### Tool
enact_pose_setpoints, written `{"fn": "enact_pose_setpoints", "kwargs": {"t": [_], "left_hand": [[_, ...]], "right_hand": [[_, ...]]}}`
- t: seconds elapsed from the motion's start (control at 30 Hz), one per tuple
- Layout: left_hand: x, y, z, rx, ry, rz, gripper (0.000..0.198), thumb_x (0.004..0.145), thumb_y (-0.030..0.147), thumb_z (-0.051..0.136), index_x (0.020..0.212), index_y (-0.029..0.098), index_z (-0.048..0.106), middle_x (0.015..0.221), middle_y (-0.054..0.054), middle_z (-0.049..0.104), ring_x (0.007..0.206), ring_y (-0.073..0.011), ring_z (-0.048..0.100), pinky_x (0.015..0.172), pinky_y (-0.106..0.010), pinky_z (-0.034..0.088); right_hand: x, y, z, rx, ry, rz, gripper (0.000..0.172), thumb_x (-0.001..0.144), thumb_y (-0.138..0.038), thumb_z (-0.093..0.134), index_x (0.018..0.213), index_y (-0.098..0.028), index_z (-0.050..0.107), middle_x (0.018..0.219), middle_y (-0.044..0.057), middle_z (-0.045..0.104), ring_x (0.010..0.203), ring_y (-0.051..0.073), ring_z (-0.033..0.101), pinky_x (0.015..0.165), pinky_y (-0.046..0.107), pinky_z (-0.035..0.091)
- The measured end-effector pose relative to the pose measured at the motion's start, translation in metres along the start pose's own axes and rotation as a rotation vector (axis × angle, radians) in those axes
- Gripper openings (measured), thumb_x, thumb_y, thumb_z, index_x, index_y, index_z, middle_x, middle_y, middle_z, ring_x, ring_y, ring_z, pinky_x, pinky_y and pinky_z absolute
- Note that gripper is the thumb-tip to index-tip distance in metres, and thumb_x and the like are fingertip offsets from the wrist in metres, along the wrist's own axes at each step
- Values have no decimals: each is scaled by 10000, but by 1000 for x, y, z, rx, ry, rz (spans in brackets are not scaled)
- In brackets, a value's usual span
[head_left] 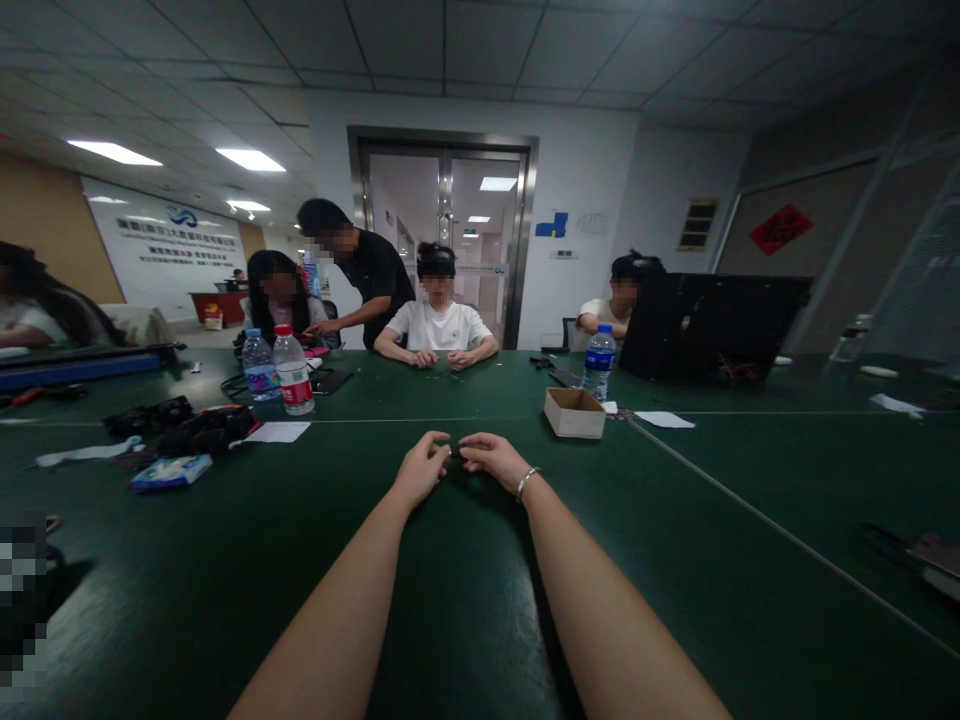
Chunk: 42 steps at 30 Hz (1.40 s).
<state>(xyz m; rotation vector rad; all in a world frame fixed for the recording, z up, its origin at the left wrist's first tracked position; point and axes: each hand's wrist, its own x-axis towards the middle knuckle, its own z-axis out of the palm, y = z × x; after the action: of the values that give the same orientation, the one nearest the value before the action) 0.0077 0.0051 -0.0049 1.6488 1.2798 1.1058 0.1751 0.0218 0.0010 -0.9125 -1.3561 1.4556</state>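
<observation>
Over the middle of the green table, my two hands nearly meet at the fingertips. A small dark piece sits between them, too small to name. My right hand, with a silver bracelet on its wrist, pinches this piece between thumb and fingers. My left hand is closed in a pinch too, its fingertips beside the dark piece. Something tiny and pale shows at its fingertips, and what it grips cannot be made out.
An open cardboard box stands ahead to the right, near a water bottle. Two bottles, black gear and a blue-white packet are on the left. A black case stands far right. Several people are across the table.
</observation>
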Motion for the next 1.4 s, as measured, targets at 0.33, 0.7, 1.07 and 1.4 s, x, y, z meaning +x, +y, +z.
{"fn": "enact_pose_setpoints", "kwargs": {"t": [0.33,0.7,1.07,1.4], "left_hand": [[-4,7,0,-18,30,-7,375,780,287,521,1145,241,450,981,-50,535,615,-80,549,447,-139,380],[-3,6,1,-17,20,-13,325,825,333,459,1129,218,459,975,-60,537,610,-75,537,437,-135,370],[-3,6,0,-23,30,14,319,806,390,467,1052,190,513,736,-10,536,528,-76,509,439,-150,374],[-4,5,-1,-4,17,5,434,837,518,308,977,187,550,574,22,477,462,-88,445,420,-176,334]], "right_hand": [[1,0,-1,7,9,5,178,696,-95,692,864,-99,631,641,23,626,535,76,585,516,139,500],[-1,-2,0,16,27,16,141,722,-77,662,857,-99,628,632,22,627,503,69,572,500,138,503],[-1,-3,1,10,-4,15,154,711,-95,682,854,-99,627,629,20,626,500,67,572,497,137,503],[-2,-3,0,-4,-18,11,164,724,-76,659,883,-93,621,632,22,626,508,70,577,521,140,509]]}}
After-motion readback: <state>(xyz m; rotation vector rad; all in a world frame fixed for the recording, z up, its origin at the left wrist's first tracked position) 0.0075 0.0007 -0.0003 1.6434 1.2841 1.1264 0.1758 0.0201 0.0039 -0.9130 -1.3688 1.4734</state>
